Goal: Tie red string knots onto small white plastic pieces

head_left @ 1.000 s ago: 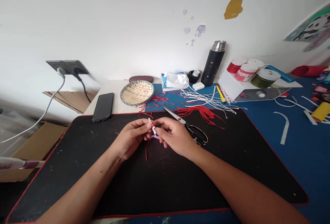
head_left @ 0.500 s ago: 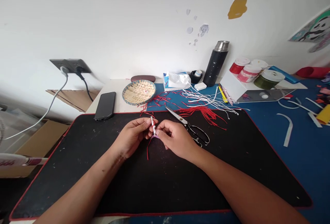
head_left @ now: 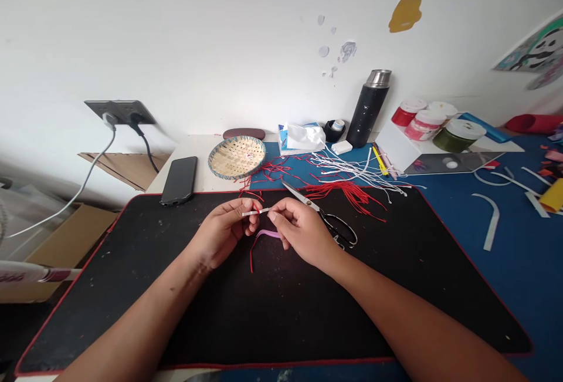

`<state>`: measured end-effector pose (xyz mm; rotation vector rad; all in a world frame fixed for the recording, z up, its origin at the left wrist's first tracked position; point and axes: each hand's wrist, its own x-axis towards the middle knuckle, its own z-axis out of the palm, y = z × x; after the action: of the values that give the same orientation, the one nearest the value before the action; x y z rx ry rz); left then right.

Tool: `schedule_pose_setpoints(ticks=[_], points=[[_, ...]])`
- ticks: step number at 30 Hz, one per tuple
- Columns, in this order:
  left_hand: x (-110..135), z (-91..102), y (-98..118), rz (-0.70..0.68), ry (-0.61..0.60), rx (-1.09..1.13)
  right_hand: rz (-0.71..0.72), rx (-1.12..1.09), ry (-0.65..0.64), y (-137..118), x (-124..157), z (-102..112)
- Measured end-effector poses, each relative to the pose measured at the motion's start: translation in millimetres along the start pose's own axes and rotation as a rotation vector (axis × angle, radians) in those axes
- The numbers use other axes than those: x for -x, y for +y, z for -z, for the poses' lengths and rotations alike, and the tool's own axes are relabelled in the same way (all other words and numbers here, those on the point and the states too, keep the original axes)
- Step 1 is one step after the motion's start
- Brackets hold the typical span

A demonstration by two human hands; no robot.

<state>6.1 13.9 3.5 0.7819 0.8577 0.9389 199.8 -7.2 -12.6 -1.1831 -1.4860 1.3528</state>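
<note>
While the left hand [head_left: 222, 232] and right hand [head_left: 303, 232] pinch a thin white strip [head_left: 255, 212] at either end, it is held level, running left to right, above the black desk mat [head_left: 281, 317]. Open mat stretches toward the near edge; a lilac strip [head_left: 269, 233] and red cord [head_left: 252, 257] lie below, with scissors [head_left: 338, 229] just right.

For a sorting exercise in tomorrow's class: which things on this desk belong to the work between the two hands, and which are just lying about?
In use: narrow white strip held between left hand and right hand; curved lilac strip; thin red cord.

Lying about: black-handled steel scissors; red thread bundle; loose white cords; round woven bamboo dish; black smartphone; black steel-capped flask.
</note>
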Motion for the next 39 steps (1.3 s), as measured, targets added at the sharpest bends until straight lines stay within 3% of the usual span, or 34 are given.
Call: schedule_pose_setpoints(ticks=[6, 11, 26, 39], points=[[-0.8, -0.5, -0.6, 0.019, -0.012, -0.024, 0.041, 0.01, 0.043, -2.4, 0.7, 1.1], [-1.0, -1.7, -3.7, 0.037, -0.021, -0.049, 0.087, 0.077, 0.006, -0.8, 2.8, 0.6], [-1.7, -1.0, -6.6, -0.025, -0.004, -0.085, -0.051, -0.123, -0.044, -9.4, 1.2, -0.3], [2.7, 0.8, -0.4, -0.179, -0.079, -0.603, -0.103, -0.299, -0.006, -11.0, -1.5, 3.0]])
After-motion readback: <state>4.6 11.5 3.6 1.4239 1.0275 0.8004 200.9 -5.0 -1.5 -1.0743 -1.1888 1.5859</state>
